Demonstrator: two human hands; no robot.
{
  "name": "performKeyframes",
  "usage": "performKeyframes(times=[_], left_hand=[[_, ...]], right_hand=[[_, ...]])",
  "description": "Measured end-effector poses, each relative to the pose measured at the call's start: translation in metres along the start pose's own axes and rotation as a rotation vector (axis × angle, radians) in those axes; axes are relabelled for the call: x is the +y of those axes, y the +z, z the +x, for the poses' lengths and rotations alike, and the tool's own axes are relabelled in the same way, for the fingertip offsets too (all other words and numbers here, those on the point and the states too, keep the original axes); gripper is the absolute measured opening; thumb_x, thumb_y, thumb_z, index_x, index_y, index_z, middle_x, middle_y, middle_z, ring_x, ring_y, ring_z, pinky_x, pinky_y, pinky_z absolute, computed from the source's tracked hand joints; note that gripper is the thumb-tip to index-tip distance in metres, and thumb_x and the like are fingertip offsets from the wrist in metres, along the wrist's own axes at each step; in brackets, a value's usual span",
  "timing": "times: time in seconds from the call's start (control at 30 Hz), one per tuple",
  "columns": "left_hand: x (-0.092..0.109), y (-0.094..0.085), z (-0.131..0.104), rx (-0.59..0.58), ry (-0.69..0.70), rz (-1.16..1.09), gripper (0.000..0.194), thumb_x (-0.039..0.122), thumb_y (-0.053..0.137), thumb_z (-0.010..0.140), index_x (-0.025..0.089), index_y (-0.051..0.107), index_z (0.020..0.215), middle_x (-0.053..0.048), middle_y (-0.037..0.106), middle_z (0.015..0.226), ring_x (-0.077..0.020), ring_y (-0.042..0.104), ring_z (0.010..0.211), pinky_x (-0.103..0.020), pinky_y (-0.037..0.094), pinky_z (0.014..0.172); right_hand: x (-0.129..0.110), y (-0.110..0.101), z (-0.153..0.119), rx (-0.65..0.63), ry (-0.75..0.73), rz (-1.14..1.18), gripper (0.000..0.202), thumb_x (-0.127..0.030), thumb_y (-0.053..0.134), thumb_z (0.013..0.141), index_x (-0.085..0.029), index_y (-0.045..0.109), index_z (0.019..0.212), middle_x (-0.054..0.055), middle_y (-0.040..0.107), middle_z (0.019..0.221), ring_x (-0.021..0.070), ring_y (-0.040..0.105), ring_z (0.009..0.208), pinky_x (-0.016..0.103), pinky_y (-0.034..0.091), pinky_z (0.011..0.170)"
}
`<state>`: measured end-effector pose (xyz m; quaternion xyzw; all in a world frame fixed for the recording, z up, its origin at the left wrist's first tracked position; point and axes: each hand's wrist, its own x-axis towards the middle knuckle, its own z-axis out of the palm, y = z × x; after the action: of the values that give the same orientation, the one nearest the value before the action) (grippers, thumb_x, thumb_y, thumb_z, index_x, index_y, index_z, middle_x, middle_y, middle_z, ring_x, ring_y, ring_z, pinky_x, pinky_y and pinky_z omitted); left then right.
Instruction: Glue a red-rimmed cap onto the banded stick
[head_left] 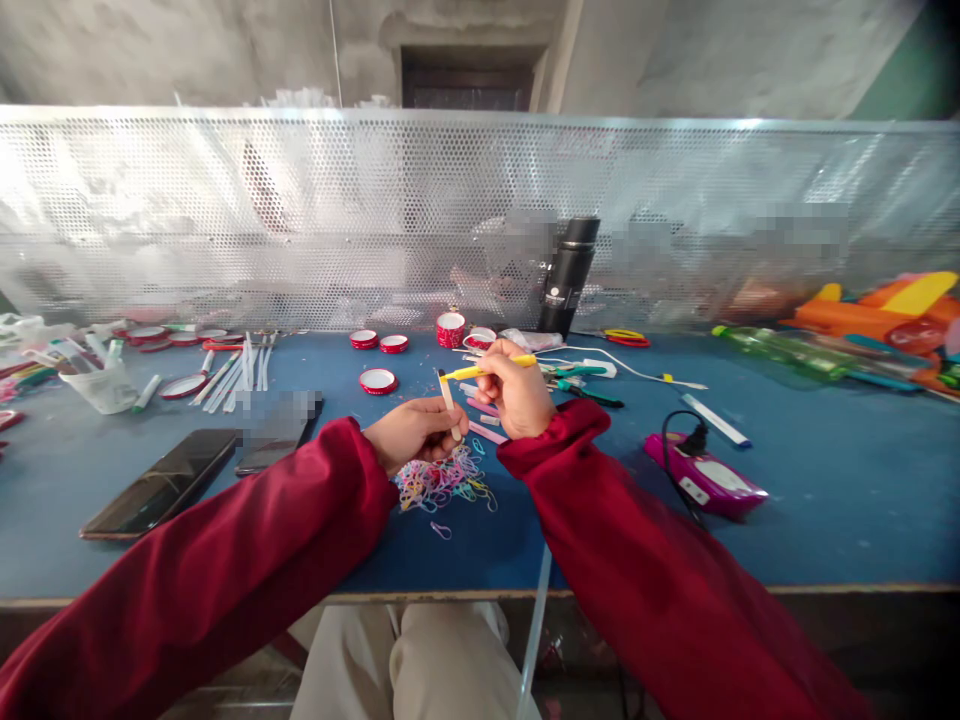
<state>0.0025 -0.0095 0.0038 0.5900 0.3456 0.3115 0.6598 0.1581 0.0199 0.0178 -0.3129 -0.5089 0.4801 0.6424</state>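
stick (448,398), pale with a dark top, leans in the pinch of the left hand (416,430); at two o'clock from it the right hand (517,392) grips a yellow pen-like tool (465,373), its tip at that dark top, though i can't tell if they touch. a heap of coloured loops (435,485) lies on the blue table (832,500) at six o'clock from the hands, and a black flask (568,285) stands at one.
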Motion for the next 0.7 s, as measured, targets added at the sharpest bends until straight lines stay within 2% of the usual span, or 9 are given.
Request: performKeyframes(times=[0.7], left_hand=[[0.0007,-0.0008,-0.0002,-0.001,-0.001,0.012,0.023,0.036,0.056,0.082,0.014,0.056,0.076,0.001,0.048,0.059,-0.0062,0.042,0.048,-0.018,0.026,0.046]], right_hand=[[0.0005,-0.0031,0.0017,0.012,-0.031,-0.013,0.016,-0.019,0.056,0.065,-0.021,0.041,0.06,-0.008,0.044,0.041,0.0051,0.032,0.035,0.018,0.027,0.035]])
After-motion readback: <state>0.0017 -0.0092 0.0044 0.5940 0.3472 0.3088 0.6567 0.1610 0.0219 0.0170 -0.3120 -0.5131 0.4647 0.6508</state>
